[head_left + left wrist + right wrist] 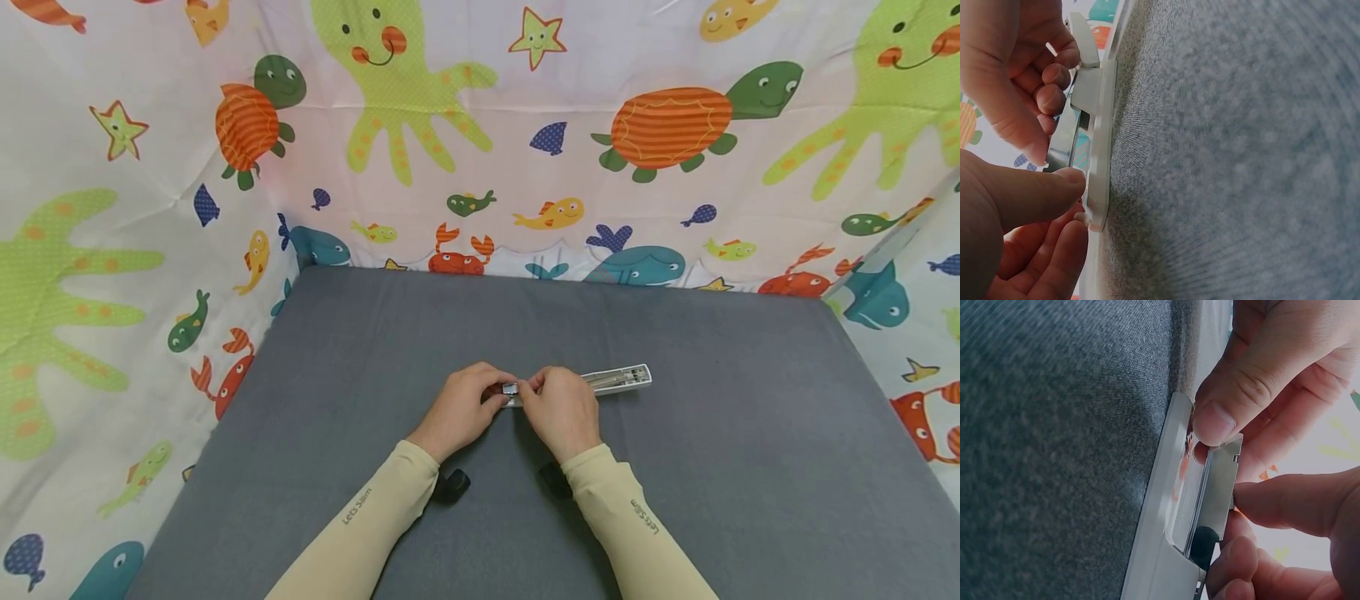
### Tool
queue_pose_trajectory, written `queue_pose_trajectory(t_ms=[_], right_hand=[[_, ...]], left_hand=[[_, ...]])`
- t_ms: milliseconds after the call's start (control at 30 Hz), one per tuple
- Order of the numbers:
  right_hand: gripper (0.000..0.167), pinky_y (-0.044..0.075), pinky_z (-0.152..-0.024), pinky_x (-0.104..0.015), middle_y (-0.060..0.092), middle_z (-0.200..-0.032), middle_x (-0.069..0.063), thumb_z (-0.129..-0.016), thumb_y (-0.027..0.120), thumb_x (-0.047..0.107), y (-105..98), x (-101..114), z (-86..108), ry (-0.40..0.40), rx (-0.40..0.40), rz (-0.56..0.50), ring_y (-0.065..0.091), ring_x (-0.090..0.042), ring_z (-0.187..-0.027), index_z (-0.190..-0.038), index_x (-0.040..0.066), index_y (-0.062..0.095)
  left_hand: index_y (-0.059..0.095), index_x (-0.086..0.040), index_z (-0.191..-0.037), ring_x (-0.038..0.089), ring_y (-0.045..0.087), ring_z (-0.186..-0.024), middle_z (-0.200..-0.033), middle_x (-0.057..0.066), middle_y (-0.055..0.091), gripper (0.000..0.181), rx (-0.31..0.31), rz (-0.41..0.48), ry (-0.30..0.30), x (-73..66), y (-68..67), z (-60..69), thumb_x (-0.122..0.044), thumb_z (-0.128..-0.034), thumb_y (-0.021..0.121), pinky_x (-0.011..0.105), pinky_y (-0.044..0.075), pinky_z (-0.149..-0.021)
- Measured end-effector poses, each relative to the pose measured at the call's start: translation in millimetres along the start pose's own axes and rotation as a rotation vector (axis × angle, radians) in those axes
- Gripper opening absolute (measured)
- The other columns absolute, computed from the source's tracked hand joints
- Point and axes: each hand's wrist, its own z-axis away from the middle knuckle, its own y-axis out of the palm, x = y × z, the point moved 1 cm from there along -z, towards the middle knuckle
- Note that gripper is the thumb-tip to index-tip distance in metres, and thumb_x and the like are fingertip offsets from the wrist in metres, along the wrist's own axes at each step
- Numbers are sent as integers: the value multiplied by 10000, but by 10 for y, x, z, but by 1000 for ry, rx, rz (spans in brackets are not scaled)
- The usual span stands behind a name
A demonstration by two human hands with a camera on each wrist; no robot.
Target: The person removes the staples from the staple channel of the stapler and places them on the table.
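A white stapler (618,379) lies across the grey cloth, its top arm (1085,40) swung back from the metal magazine (1217,490). The magazine is tilted up off the base (1159,500). My left hand (465,408) grips its front end, the thumb on the near side and curled fingers behind. From the other side, my right hand (561,412) holds the magazine between thumb and fingers. A small ridged metal piece shows at the right thumb's tip, perhaps staples; too little is visible to tell. In the head view both hands cover much of the stapler's left part.
Grey cloth (720,433) covers the table. Printed curtains with sea animals (420,208) hang along its back and both sides. Black wrist devices (452,487) sit under both forearms, close to the cloth.
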Motion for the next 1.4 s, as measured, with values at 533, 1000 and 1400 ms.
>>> queue_pose_trajectory(t_ms=[533,1000,1400], right_hand=[[240,401,-484,-317,595,-584,20,-975,756,258,-3,20,1,3,12,-27,520,-154,-511,-775,126,747],[244,401,-482,-320,600,-585,21,-984,749,278,-30,17,-14,14,33,-57,522,-157,-510,-797,122,754],[243,410,-501,-322,616,-615,20,-994,738,306,-65,8,-24,44,80,-80,529,-161,-526,-828,130,762]], left_hand=[[775,-191,-1255,88,645,-914,-1093,-11,726,263,-13,-12,6,24,8,5,-130,-1000,758,286,578,-840],[773,-190,-1262,97,654,-929,-1108,-3,725,270,-9,-4,0,2,-9,-3,-136,-998,763,294,584,-854],[772,-197,-1266,100,658,-932,-1121,-12,723,272,-9,1,2,-5,-1,-3,-148,-998,764,299,586,-855]])
